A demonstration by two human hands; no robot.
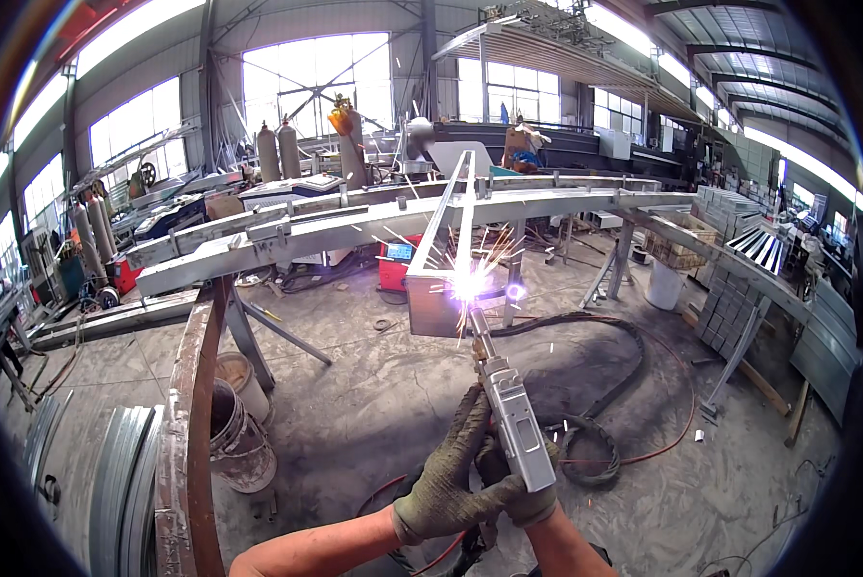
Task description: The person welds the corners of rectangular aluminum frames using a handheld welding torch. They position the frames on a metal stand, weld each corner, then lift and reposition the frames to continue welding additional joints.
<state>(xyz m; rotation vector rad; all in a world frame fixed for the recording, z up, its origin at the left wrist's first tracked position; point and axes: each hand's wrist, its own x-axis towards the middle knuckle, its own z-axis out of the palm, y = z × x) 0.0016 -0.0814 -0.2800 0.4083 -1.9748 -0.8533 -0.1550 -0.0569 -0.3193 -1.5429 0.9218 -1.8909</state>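
My gloved left hand (449,488) is closed on a grey handheld welding gun (518,418), its fingers along the gun's left side. My gloved right hand (532,502) wraps the grip from below and behind; the gun's body hides most of its fingers. At the gun's nozzle (480,332) a bright white-violet glare throws sparks, hiding the exact contact spot. The glare sits at the near end of a long narrow metal bar (467,207), beside a second slanting bar (439,223). Below this end hangs a brownish block-like piece (435,310).
Long metal beams (354,219) on trestle legs cross ahead, and a rusty beam (189,423) runs along my left. Buckets (242,447) stand beside it. A black cable (633,356) and a red hose (686,409) loop over the floor. Behind are a red machine (395,264) and gas cylinders (288,149).
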